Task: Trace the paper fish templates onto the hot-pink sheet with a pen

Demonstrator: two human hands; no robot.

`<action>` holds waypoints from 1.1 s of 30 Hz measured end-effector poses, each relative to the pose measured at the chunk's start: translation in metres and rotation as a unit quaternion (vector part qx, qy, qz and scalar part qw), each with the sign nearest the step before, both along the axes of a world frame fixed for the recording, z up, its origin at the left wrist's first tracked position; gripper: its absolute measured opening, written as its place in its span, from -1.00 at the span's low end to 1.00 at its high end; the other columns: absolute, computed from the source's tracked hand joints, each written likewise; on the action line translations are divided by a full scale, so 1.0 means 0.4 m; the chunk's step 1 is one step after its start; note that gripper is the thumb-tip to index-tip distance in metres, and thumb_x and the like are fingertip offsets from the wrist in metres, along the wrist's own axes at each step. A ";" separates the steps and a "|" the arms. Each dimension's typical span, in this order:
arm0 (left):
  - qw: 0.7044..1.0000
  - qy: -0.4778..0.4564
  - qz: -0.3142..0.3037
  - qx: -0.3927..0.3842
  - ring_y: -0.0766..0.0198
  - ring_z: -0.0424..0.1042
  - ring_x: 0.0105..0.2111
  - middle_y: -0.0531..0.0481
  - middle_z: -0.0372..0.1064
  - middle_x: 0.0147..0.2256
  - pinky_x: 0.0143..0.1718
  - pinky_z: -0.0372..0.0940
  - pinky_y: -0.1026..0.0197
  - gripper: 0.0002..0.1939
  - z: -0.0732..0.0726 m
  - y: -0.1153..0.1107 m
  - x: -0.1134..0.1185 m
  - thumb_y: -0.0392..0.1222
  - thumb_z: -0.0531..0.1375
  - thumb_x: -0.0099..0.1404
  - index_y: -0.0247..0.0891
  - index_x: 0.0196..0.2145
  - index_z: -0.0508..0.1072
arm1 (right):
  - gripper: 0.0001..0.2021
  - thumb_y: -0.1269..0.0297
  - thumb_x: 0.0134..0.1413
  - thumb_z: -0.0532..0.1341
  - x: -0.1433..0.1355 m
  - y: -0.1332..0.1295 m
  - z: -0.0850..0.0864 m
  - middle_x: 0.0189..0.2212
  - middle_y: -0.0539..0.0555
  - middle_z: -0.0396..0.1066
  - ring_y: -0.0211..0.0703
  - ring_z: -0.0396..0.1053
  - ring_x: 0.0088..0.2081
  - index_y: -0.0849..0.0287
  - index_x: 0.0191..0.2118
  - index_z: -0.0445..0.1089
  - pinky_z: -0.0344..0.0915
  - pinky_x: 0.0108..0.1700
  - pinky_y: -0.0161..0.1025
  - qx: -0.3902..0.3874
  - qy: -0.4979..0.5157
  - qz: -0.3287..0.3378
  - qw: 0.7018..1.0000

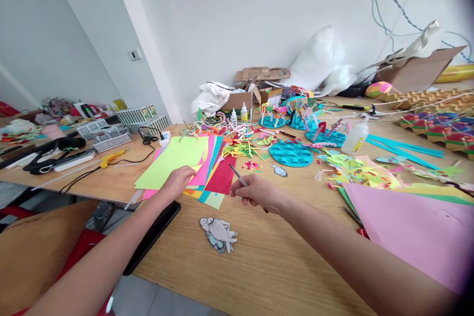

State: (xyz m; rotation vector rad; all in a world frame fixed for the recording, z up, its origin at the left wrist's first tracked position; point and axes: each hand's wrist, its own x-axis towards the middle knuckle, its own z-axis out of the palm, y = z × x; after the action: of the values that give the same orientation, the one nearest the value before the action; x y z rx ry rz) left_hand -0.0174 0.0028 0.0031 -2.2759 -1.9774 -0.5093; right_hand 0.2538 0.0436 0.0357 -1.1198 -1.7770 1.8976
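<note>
My left hand (180, 180) is closed on the near right corner of a yellow-green paper sheet (176, 155), which bends up there. Under that sheet lies a fanned stack of coloured paper, with a red sheet (220, 177) at its right side. A grey pen (239, 176) sits in my right hand (257, 191), its tip pointing up and left over the red sheet. Closer to me on the wooden table, paper fish cutouts (218, 233) overlap one another. Another small fish cutout (280, 171) lies beyond my right hand.
A black phone-like slab (157, 234) lies by the table's left edge. Blue painted egg-tray pieces (291, 153), a clear glue bottle (355, 137), paper scraps (357, 170) and a pink sheet (411, 227) spread to the right. A yellow glue gun (111, 158) rests at left.
</note>
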 end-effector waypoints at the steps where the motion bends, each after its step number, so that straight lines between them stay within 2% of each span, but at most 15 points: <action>1: 1.000 -0.002 -0.001 0.002 0.30 0.40 -0.30 -0.02 0.40 -0.31 -0.27 0.26 0.31 -0.74 -0.001 0.001 -0.004 -0.37 0.00 0.21 -0.27 -0.34 0.49 | -0.85 0.62 -0.13 0.09 -0.018 0.006 -0.002 -0.57 -0.02 0.40 -0.52 0.16 -0.73 0.29 -0.49 0.35 -0.16 -0.76 -0.51 -0.015 0.012 -0.002 1.000; 4: 1.000 -0.006 0.004 0.011 0.29 0.41 -0.34 -0.03 0.40 -0.31 -0.32 0.26 0.31 -0.72 -0.009 0.004 -0.013 -0.37 0.01 0.21 -0.24 -0.35 0.52 | -0.83 0.63 -0.05 0.05 -0.071 0.018 -0.004 -0.48 0.03 0.44 -0.50 0.27 -0.67 0.30 -0.40 0.32 -0.13 -0.76 -0.52 -0.062 0.048 -0.011 0.997; 6: 1.000 -0.008 0.006 0.018 0.29 0.41 -0.33 -0.02 0.40 -0.31 -0.32 0.26 0.32 -0.72 -0.015 0.004 -0.017 -0.37 0.02 0.21 -0.22 -0.34 0.53 | -0.83 0.62 -0.01 0.04 -0.104 0.023 -0.004 -0.44 0.06 0.44 -0.46 0.35 -0.61 0.30 -0.35 0.30 -0.03 -0.74 -0.54 -0.090 0.068 -0.012 0.994; 9: 1.000 -0.010 0.006 0.027 0.30 0.41 -0.33 -0.01 0.40 -0.32 -0.32 0.27 0.33 -0.72 -0.024 0.005 -0.022 -0.38 0.03 0.21 -0.21 -0.30 0.53 | -0.84 0.62 0.01 0.03 -0.145 0.024 -0.008 -0.49 0.05 0.42 -0.40 0.41 -0.56 0.30 -0.31 0.27 0.11 -0.69 -0.54 -0.121 0.084 -0.009 0.989; 12: 0.999 -0.008 0.005 0.035 0.30 0.40 -0.36 -0.02 0.39 -0.36 -0.35 0.27 0.33 -0.73 -0.029 0.004 -0.024 -0.38 0.05 0.21 -0.22 -0.28 0.52 | -0.84 0.63 0.03 0.02 -0.176 0.024 -0.016 -0.56 0.00 0.38 -0.37 0.42 -0.58 0.29 -0.31 0.25 0.15 -0.69 -0.54 -0.140 0.086 -0.008 0.986; 17: 0.999 -0.003 -0.008 0.051 0.29 0.40 -0.36 -0.02 0.37 -0.40 -0.34 0.29 0.31 -0.78 -0.029 -0.004 -0.022 -0.32 0.06 0.24 -0.24 -0.26 0.50 | -0.83 0.66 0.01 0.02 -0.211 0.027 -0.030 -0.61 -0.03 0.34 -0.40 0.36 -0.66 0.30 -0.33 0.23 0.13 -0.72 -0.53 -0.151 0.076 -0.019 0.985; 21: 0.998 -0.006 -0.023 0.063 0.26 0.39 -0.23 -0.05 0.39 -0.27 -0.18 0.30 0.26 -0.77 -0.025 -0.016 -0.016 -0.32 0.05 0.24 -0.27 -0.20 0.45 | -0.83 0.67 0.00 0.01 -0.223 0.032 -0.044 -0.60 -0.04 0.36 -0.41 0.34 -0.69 0.30 -0.35 0.24 0.12 -0.72 -0.52 -0.149 0.072 -0.024 0.986; 26: 0.997 -0.005 -0.028 0.071 0.25 0.33 -0.12 -0.07 0.34 -0.16 -0.07 0.26 0.21 -0.64 -0.019 -0.028 -0.013 -0.43 0.00 0.18 -0.27 -0.09 0.37 | -0.82 0.64 -0.01 0.03 -0.226 0.036 -0.060 -0.55 -0.02 0.39 -0.46 0.32 -0.69 0.30 -0.35 0.30 0.06 -0.74 -0.54 -0.144 0.080 -0.012 0.986; 30: 0.997 0.001 -0.024 0.068 0.28 0.37 -0.21 -0.05 0.34 -0.24 -0.17 0.29 0.26 -0.69 -0.011 -0.024 -0.015 -0.41 -0.02 0.21 -0.26 -0.17 0.43 | -0.85 0.60 -0.02 0.09 -0.235 0.039 -0.062 -0.47 0.01 0.42 -0.47 0.32 -0.67 0.28 -0.33 0.31 -0.01 -0.76 -0.54 -0.133 0.079 -0.005 0.988; 33: 0.998 0.007 -0.019 0.064 0.31 0.38 -0.30 -0.02 0.34 -0.32 -0.25 0.30 0.30 -0.70 -0.006 -0.018 -0.016 -0.40 -0.02 0.22 -0.24 -0.28 0.48 | -0.89 0.56 -0.02 0.12 -0.245 0.040 -0.059 -0.52 -0.01 0.41 -0.45 0.33 -0.67 0.28 -0.34 0.32 -0.07 -0.77 -0.53 -0.114 0.064 -0.001 0.991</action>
State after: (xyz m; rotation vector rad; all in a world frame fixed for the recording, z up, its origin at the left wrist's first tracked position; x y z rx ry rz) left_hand -0.0240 -0.0044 0.0007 -2.2371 -1.8403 -0.6035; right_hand 0.1557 0.0597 0.0119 -1.0432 -1.5208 2.1627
